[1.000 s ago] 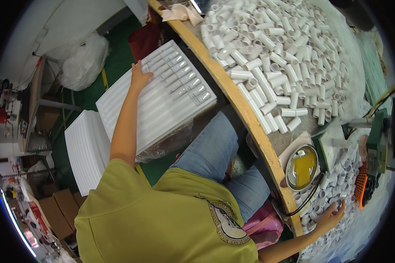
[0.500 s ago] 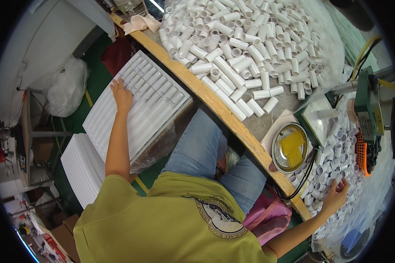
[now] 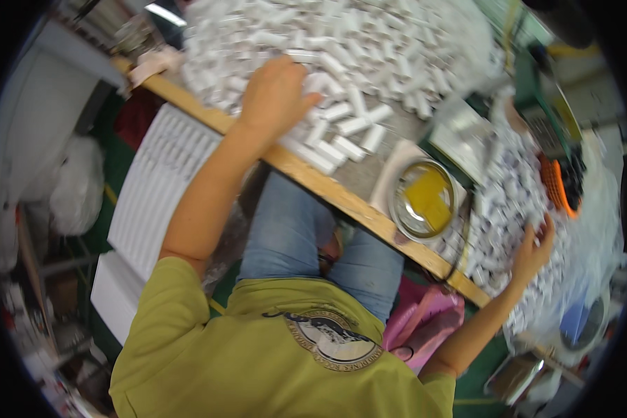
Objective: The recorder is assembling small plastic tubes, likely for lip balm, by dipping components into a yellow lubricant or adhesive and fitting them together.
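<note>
Beside the right hand [image 3: 533, 252], toward the body, a round metal dish [image 3: 423, 200] sits on the table with yellow material inside it, close behind the wooden table edge [image 3: 341, 197]. That hand lies palm down with fingers spread on a heap of small white tubes [image 3: 498, 209]; motion blur hides whether any tube is pinched, so its hold cannot be told. Just past its fingertips an orange-ribbed tool [image 3: 556, 182] lies among the tubes. Below the left hand [image 3: 275, 94], off the table edge, a white ribbed tray [image 3: 157, 184] holds rows of white tubes and rests on a second white stack. The left hand itself rests curled on the near fringe of a large pile of white tubes [image 3: 355, 49], fingers bent over a few, possibly gripping them. A strip of bare tabletop lies between the dish and this pile; the far side is wholly covered with tubes.
</note>
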{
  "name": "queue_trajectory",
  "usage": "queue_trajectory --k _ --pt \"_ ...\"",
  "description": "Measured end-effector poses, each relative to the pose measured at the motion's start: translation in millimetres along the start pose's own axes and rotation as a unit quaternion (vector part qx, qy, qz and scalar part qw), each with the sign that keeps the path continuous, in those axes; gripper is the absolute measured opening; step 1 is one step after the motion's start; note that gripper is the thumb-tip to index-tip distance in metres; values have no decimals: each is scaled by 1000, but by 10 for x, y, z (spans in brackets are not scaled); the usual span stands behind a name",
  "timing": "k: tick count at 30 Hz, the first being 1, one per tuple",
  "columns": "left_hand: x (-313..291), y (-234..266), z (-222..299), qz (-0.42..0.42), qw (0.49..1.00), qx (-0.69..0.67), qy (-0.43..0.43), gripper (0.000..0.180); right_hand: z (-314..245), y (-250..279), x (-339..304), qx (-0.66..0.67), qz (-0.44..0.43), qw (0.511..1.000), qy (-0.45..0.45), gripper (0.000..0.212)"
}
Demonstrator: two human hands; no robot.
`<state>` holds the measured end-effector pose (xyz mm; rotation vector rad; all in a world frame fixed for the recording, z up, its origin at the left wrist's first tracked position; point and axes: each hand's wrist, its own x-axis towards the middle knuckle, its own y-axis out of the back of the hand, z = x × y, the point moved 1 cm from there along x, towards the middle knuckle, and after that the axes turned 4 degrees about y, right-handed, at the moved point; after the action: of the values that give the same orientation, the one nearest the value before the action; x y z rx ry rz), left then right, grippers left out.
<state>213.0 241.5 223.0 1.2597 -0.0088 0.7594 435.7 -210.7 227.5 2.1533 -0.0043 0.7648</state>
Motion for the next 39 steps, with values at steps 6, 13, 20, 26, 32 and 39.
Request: queue_trajectory --k 6,13,20,26,32,39 --pt "117 -124 70 -36 999 -10 -20 27 -413 -73 80 32 62 997 45 32" --pt "-48 -57 466 -74 887 -452 53 21 -734 18 -26 24 -26 996 86 13" --pt "-234 -32 630 -123 826 -547 64 20 -434 17 289 12 66 997 46 12" --pt "-294 36 754 -223 774 -575 146 21 -103 198 1027 -119 96 978 142 16" --pt "-359 -42 843 -221 744 -620 113 33 13 257 1237 -292 -1 945 147 19" --pt "-444 -187 1031 -281 686 -663 106 35 -27 238 1154 -247 67 955 148 17"
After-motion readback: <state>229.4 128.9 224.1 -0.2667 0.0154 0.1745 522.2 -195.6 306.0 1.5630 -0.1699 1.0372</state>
